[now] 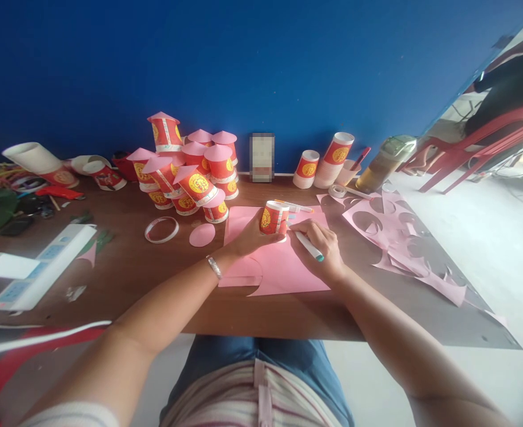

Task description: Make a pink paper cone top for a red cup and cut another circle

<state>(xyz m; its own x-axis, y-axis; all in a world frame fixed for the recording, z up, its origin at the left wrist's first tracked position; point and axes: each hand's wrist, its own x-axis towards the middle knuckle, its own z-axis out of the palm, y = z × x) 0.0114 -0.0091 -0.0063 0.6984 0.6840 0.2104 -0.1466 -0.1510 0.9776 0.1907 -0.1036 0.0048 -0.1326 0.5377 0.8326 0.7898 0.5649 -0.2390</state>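
Observation:
My left hand (253,235) is wrapped round a red paper cup (276,218) with a round yellow print, keeping it upright over pink paper (290,271). In my right hand (319,242) is a white marker pen (308,245) with a teal end. The pen's front end points at the cup's lower right side; whether it touches cannot be made out. Just behind the cup lies a white and orange pen (295,206). A pink paper disc (202,235) and a roll of tape (162,229) lie left of the paper.
Several cups with pink cone tops (195,182) are stacked at back left. Stacked cups (335,155) and a jar (388,163) stand at back right. Cut pink scraps (390,237) cover the right side. A power strip (43,267) lies left. A person sits on a red chair (488,139).

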